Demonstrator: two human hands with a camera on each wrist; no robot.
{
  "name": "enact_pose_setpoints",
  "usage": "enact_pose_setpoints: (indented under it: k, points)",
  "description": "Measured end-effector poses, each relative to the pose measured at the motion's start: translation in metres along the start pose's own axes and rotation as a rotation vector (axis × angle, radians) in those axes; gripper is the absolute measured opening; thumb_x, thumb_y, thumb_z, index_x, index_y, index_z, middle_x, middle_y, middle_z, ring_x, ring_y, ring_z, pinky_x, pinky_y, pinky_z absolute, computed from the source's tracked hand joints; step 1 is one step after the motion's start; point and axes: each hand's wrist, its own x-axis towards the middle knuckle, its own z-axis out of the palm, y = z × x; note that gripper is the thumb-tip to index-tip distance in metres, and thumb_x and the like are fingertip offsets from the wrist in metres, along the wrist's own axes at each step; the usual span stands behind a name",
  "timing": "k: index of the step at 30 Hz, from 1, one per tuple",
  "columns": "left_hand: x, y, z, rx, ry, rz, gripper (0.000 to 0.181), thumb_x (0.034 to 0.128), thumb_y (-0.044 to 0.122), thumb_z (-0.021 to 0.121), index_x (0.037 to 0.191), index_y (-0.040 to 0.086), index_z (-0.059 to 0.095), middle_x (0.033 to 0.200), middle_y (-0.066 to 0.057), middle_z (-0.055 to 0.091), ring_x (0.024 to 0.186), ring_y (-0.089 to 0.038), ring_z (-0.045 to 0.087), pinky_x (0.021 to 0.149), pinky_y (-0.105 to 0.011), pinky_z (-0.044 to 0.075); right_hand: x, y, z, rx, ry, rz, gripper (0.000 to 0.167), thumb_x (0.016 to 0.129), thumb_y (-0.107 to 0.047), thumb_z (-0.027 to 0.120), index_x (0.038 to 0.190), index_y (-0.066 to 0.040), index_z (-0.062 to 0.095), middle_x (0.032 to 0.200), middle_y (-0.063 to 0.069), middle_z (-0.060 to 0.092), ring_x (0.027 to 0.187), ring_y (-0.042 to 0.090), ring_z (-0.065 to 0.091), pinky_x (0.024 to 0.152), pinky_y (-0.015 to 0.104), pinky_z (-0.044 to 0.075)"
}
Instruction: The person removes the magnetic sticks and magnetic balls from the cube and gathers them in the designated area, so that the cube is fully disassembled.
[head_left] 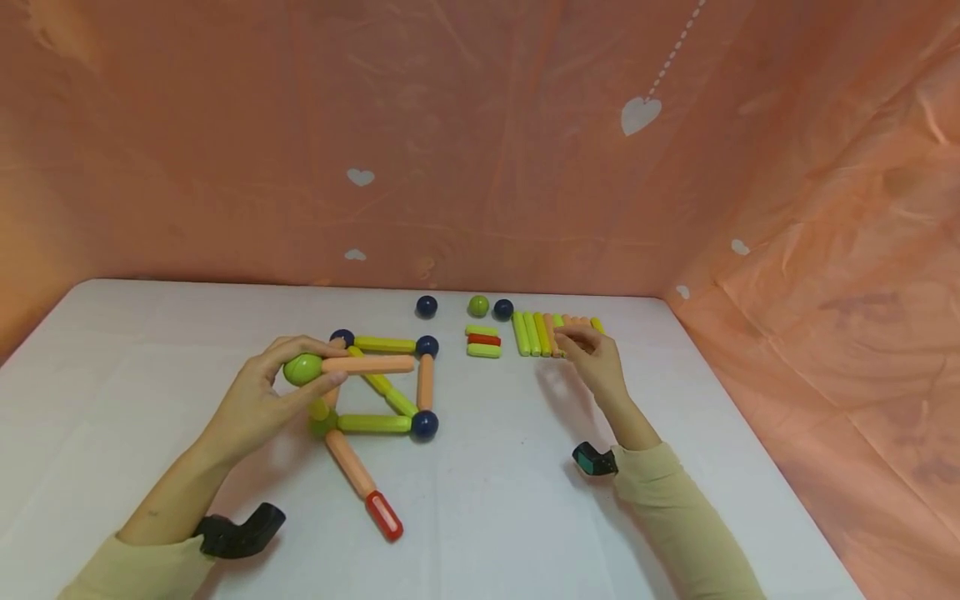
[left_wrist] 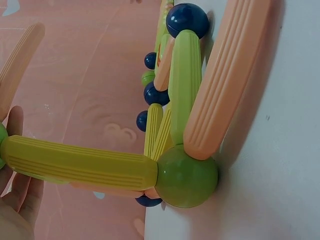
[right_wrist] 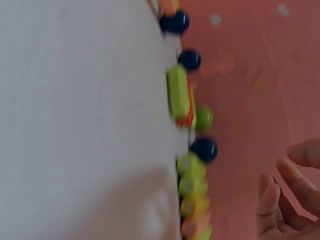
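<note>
Magnetic-looking rod-and-ball construction, partly raised: a green ball (head_left: 300, 370), left of centre in the head view, carries an orange rod (head_left: 371, 364) pointing right, its far end free. The left wrist view shows a yellow rod (left_wrist: 80, 161) linking this ball to a lower green ball (left_wrist: 186, 176) on the worktop (head_left: 495, 500). The left hand (head_left: 258, 396) is closed about the raised ball and the near end of its rod, thumb below and fingers above. From the lower ball extends a flat four-sided base, with navy balls (head_left: 424, 426) at its other corners and a yellow-and-green diagonal (head_left: 386, 390) slanting across it; a further orange rod tipped with a red rod (head_left: 384, 516) runs toward the lower centre. The right hand (head_left: 597, 362), right of centre, has its fingers loosely bent and apart, holding nothing, at the row of spare rods (head_left: 532, 333). Short rods (head_left: 483, 341) and loose balls (head_left: 478, 306) lie left of that row; a pink cloth (head_left: 480, 150) hangs behind. The step in hand appears to be building upward from the base; the next move seemingly calls for a steady left hold while the right fingers separate one rod without disturbing its neighbours.
</note>
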Motion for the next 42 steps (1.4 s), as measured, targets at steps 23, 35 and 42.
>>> enact_pose_setpoints:
  k: [23, 35, 42]
  points:
    - [0.001, -0.004, -0.01, -0.127, -0.168, 0.035, 0.042, 0.1056, 0.026, 0.025, 0.136, 0.016, 0.052, 0.132, 0.01, 0.053, 0.13, 0.001, 0.033, 0.104, -0.064, 0.016, -0.052, -0.062, 0.088, 0.312, -0.578, -0.283, 0.035, 0.094, -0.008, 0.06, 0.126, 0.005, 0.057, 0.121, 0.025, 0.062, 0.106, 0.032, 0.064, 0.088, 0.045, 0.054]
    - [0.0, -0.004, -0.008, -0.184, -0.164, 0.062, 0.039, 0.1055, 0.023, 0.029, 0.137, 0.009, 0.048, 0.132, 0.007, 0.056, 0.128, -0.001, 0.04, 0.107, -0.051, 0.023, -0.057, -0.088, 0.108, 0.329, -0.644, -0.34, 0.038, 0.092, -0.007, 0.063, 0.128, 0.002, 0.057, 0.126, 0.019, 0.06, 0.103, 0.012, 0.062, 0.091, 0.027, 0.052]
    - [0.002, -0.004, -0.012, -0.155, -0.15, 0.099, 0.033, 0.1041, 0.014, 0.037, 0.132, 0.004, 0.052, 0.13, 0.01, 0.059, 0.126, 0.0, 0.045, 0.097, -0.01, 0.034, -0.056, -0.091, 0.115, 0.314, -0.664, -0.382, 0.031, 0.092, -0.002, 0.061, 0.122, 0.005, 0.062, 0.11, 0.023, 0.066, 0.084, 0.021, 0.064, 0.069, 0.031, 0.055]
